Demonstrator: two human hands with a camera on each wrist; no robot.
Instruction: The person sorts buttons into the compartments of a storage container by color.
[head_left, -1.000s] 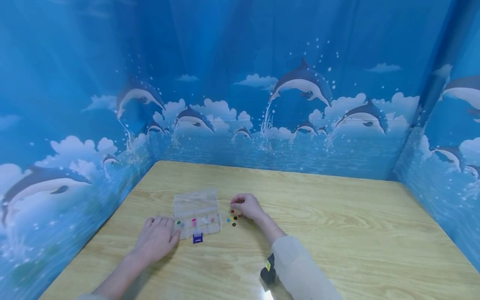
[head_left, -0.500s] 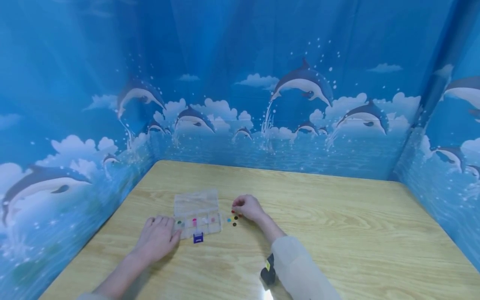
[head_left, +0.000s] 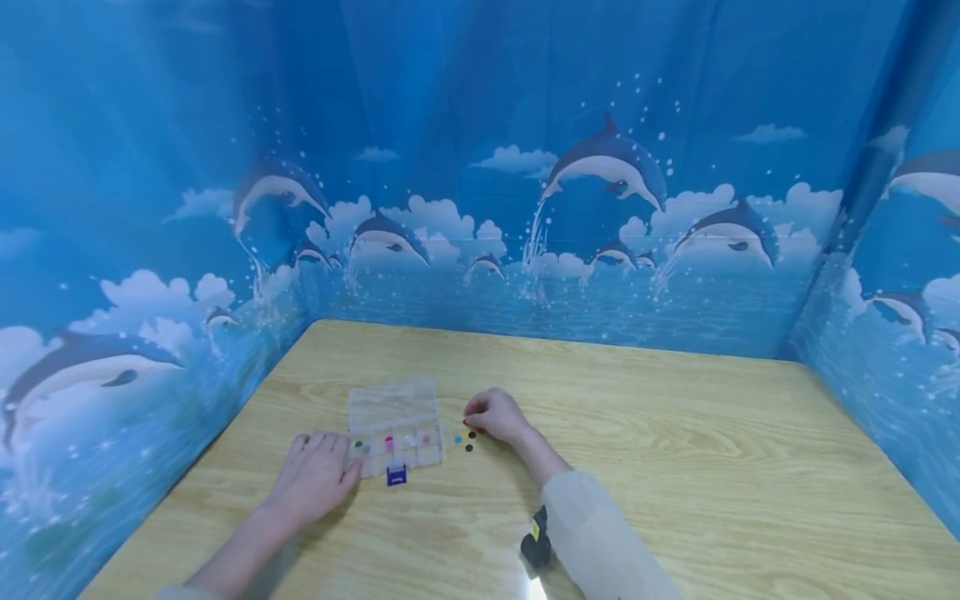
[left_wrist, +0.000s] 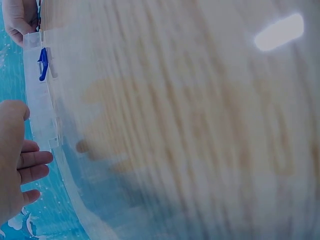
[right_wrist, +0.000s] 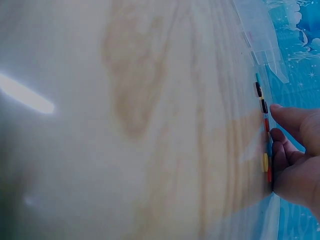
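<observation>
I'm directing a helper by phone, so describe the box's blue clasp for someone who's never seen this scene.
In the head view, find the wooden table, then the clear compartment box toward its left. The clasp sits midway along the box's near edge, opposite the open lid. It is the one dark blue part on an otherwise see-through box.

No readable text, labels or numbers.

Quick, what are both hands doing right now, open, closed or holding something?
Left hand: open, at the left end of the clear box.
Right hand: fingertips at a red disc; can't tell whether it's pinched.
</observation>
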